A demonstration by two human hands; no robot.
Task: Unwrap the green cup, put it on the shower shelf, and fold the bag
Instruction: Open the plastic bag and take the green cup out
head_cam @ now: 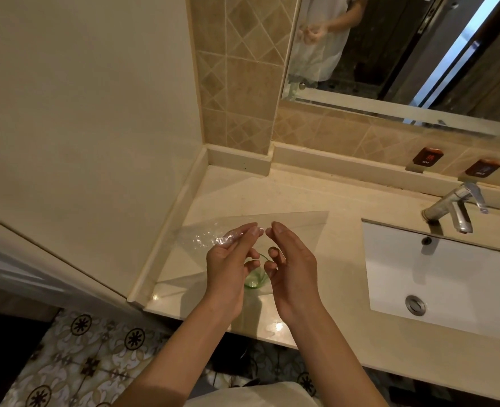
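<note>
A clear plastic bag (298, 227) is spread out above the vanity counter (325, 277), crinkled at its left end. My left hand (228, 268) pinches the crumpled plastic at its fingertips. My right hand (292, 265) faces it a few centimetres away, its top fingertips at the bag's edge beside the left fingertips and its lower fingers curled. The small green glass cup (255, 279) shows low between my two hands, upright on or just above the counter. I cannot tell whether it is inside the bag.
A white sink (448, 277) with a chrome tap (460, 207) lies to the right. A cream wall (81, 113) closes the left side and a mirror (389, 54) hangs behind. Patterned floor tiles (81, 348) show below the counter's front edge.
</note>
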